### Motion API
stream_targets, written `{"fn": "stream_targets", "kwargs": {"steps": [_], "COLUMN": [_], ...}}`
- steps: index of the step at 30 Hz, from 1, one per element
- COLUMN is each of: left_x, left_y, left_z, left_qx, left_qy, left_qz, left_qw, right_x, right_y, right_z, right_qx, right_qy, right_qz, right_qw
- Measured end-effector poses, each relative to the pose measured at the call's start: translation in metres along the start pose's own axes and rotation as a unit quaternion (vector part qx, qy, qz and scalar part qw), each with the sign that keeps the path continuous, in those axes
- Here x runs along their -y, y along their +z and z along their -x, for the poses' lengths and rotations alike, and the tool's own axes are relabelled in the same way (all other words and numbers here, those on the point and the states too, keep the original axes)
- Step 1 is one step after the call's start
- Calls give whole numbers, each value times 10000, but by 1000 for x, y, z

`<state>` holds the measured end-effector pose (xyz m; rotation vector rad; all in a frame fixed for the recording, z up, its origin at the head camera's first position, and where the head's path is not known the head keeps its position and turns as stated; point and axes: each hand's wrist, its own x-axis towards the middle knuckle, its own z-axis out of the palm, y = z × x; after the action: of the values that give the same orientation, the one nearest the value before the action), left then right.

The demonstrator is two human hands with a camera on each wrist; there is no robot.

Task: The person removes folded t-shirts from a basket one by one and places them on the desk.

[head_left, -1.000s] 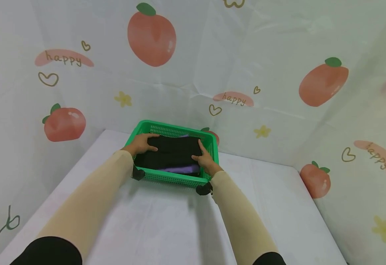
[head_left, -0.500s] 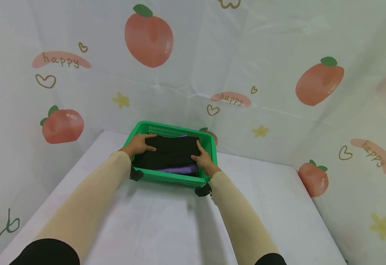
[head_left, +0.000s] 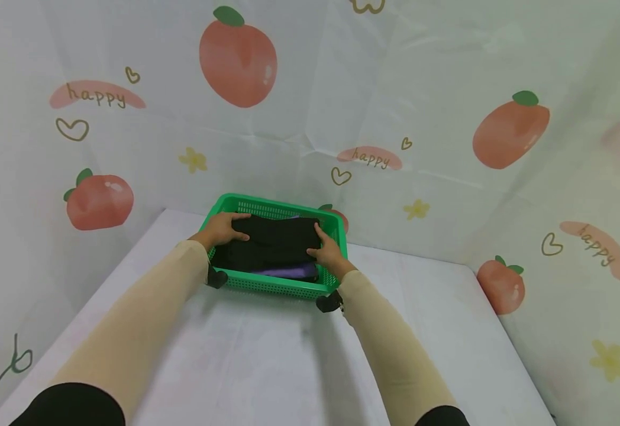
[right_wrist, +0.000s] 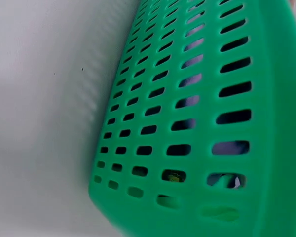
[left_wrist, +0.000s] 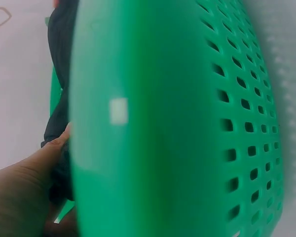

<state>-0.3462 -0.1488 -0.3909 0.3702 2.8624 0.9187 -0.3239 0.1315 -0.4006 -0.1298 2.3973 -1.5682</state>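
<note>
A folded black cloth [head_left: 277, 239] lies across the green plastic basket [head_left: 275, 284], on top of a purple cloth [head_left: 295, 272]. My left hand [head_left: 220, 229] holds the black cloth's left end, thumb on the near side and fingers toward the far side. At the opposite end my right hand [head_left: 329, 254] grips it in a like way, thumb pointing inward. In the left wrist view the basket's rim hides most of the black cloth [left_wrist: 63, 44] and part of the left hand [left_wrist: 19, 195]. Only the slotted basket wall [right_wrist: 197, 123] fills the right wrist view; the right hand is hidden there.
The basket stands at the back of a white-covered table [head_left: 267, 355], close to a white backdrop cloth [head_left: 299, 71] printed with fruit and hearts. Another stretch of backdrop borders the right side. Purple fabric [right_wrist: 190, 79] shows through the basket's slots.
Both hands keep their places at the two ends of the black cloth. The head view has shifted slightly; the basket and cloths look otherwise the same.
</note>
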Motion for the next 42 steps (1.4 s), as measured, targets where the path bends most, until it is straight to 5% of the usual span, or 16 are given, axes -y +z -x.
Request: {"fn": "stream_targets", "kwargs": {"steps": [14, 25, 42], "left_x": [-7, -19, -27], "left_y": [-1, -10, -2], "left_z": [-2, -2, -8], "left_qx": [-79, 59, 168], "left_qy": [67, 169, 292], "left_qz": [39, 102, 344], "left_qw": [9999, 9998, 9988], "right_x": [4, 8, 0], "right_y": [-12, -25, -50], "right_z": [1, 11, 25], "right_qx": [53, 447, 301], "right_qy": [-237, -81, -48], "right_qz": [516, -479, -608], "right_qw": [9984, 9978, 9977]}}
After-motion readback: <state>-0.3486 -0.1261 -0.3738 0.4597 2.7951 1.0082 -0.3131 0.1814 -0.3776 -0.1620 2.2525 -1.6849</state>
